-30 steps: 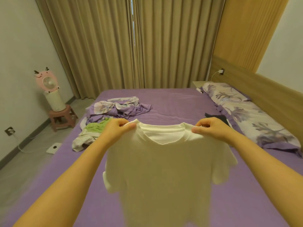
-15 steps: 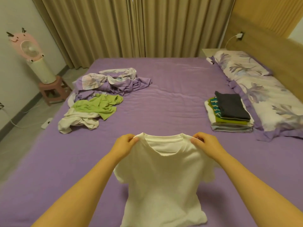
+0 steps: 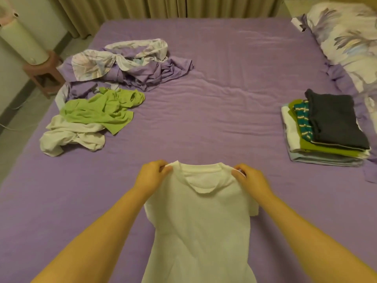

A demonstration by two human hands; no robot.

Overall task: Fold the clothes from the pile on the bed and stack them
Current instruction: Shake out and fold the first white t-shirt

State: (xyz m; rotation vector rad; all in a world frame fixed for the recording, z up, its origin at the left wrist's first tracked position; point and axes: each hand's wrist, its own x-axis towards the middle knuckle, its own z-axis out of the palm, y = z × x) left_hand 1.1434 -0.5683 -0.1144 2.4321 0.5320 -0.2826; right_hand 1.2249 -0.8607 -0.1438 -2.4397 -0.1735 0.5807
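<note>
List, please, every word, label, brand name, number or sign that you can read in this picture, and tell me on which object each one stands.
None: no readable text shows in this view.
white T-shirt, held at the shoulders by the left hand and the right hand: plain, no print visible.
folded stack: stripes only, no letters.
green garment in the unfolded pile: no print visible.

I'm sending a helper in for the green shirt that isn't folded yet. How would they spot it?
Go to the left side of the purple bed, to the loose pile of clothes there. The crumpled lime-green cotton shirt lies between a rumpled purple floral sheet and a crumpled white garment, the pile's only green piece.
</note>
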